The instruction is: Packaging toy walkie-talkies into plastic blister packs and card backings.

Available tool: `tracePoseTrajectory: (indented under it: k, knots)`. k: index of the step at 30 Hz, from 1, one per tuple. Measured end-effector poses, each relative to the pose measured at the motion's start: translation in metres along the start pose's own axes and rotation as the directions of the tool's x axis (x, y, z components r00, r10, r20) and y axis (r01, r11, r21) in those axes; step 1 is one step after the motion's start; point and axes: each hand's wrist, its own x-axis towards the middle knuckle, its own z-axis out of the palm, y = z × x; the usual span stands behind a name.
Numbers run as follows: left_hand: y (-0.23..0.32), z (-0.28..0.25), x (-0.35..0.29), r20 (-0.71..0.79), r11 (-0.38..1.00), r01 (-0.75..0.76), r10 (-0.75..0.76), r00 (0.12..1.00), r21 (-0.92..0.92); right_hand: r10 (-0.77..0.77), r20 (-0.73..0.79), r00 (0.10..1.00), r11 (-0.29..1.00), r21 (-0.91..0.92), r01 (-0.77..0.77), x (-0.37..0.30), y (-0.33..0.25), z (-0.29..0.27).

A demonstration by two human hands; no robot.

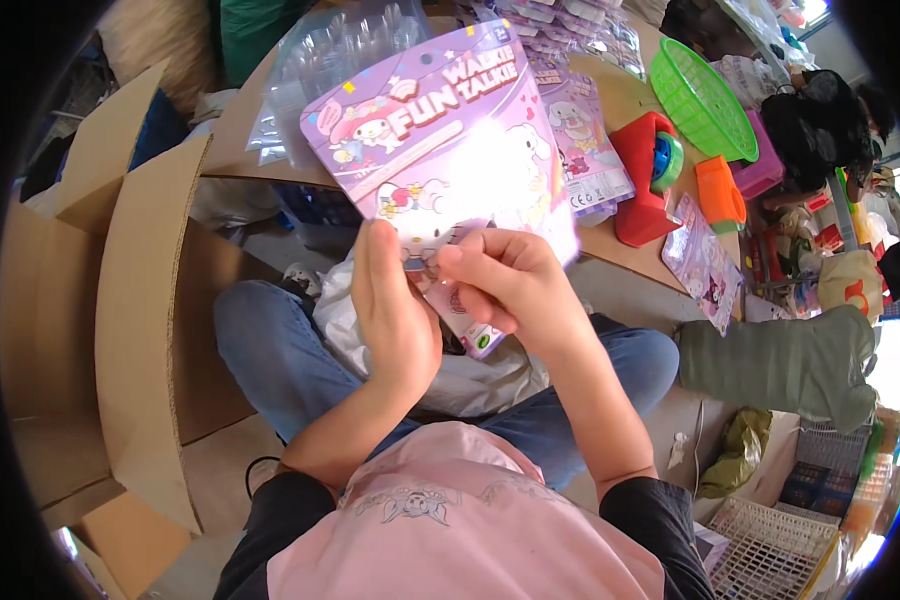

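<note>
A large purple and pink printed packaging card with cartoon characters tilts in front of me, above my lap, strong glare on its right half. My left hand is at its lower left edge, fingers long and close together, gripping the card there; part of the grip is hidden. My right hand lies over the front of the lower part, thumb and forefinger pinched and the other fingers curled. What sits in that pinch, if anything, is too small to make out.
Clear plastic blister shells and more printed cards lie on the table ahead. Right of them stand a red container, an orange container and a green basket. An open cardboard box is at my left.
</note>
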Motion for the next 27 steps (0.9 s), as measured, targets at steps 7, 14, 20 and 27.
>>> tracePoseTrajectory:
  k: [7,14,20,27]
  knots:
    - [-0.005,-0.010,-0.004,-0.036,0.993,0.102,-0.104,0.994,-0.061,-0.051,0.038,0.998,0.999,-0.008,0.051,0.001,0.011,0.015]
    - [-0.001,0.001,-0.007,-0.073,0.997,0.050,-0.054,0.996,-0.061,-0.121,-0.053,0.991,0.981,-0.162,0.111,0.001,0.009,0.016]
    - [-0.005,-0.006,-0.010,-0.032,0.995,0.019,-0.016,0.999,0.098,-0.090,-0.076,0.993,0.962,-0.266,0.067,0.002,0.004,0.019]
    - [-0.004,-0.004,-0.012,-0.054,0.983,-0.059,0.069,0.996,0.172,-0.493,-0.018,0.870,0.430,-0.874,0.226,0.005,0.011,0.019]
